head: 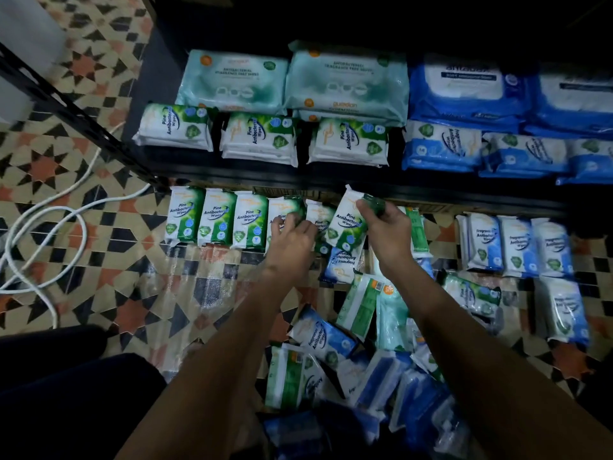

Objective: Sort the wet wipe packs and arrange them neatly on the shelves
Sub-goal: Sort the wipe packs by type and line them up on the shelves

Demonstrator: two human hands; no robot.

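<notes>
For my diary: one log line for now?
right hand: holds pine wipes pack | left hand: steadies standing row | heap: unsorted

Looks like a small shop or its stockroom. Dark metal shelving [331,180] stocked with retail wet wipe packs, grouped by kind: pale teal antibacterial packs [232,81] at the back, green pine packs [258,141] in front, blue packs [471,94] to the right. Many identical packs lined up on the patterned tile floor [66,167] (star motifs in orange, black and cream), more in a loose heap [365,360] nearby. White cable [43,234] trailing across the tiles.
</notes>
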